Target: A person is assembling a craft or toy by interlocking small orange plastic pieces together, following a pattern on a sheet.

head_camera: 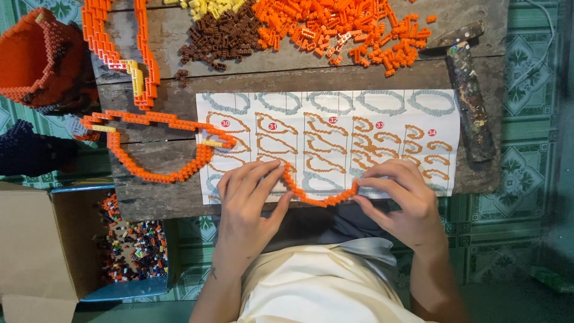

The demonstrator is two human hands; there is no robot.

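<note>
Orange brick strip [320, 197], ends under hands

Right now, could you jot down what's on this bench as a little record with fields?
Left hand: pinching one end of the curved orange brick strip
Right hand: pinching the strip's other end
Under the strip: instruction sheet of numbered outline drawings
Surface: wooden table
Finished pieces: orange brick loop, left of the sheet
Supplies: loose orange bricks, brown bricks
Tool: hammer, at right
</note>
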